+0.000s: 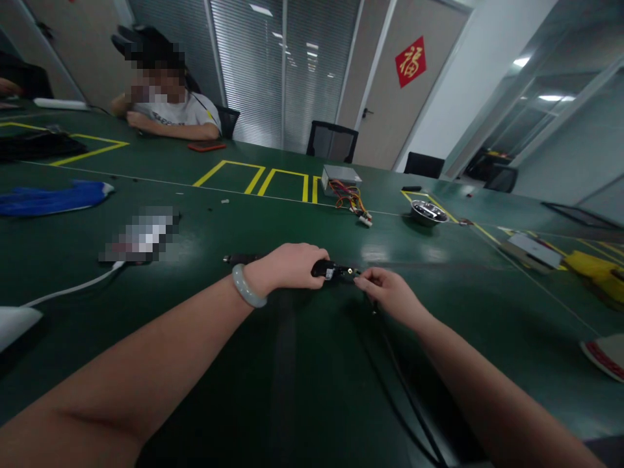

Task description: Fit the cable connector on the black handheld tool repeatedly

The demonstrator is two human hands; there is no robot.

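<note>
We see our left hand (292, 265) curled palm-down, arm outstretched; our right hand (387, 292) seems pinched at its fingertips.

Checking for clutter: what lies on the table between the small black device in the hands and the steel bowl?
In the head view, only bare green tabletop lies between the small black device and the steel bowl.

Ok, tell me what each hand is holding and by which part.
The left hand grips a small black device around its left end. The right hand pinches a thin black cable at the device's right end.
</note>
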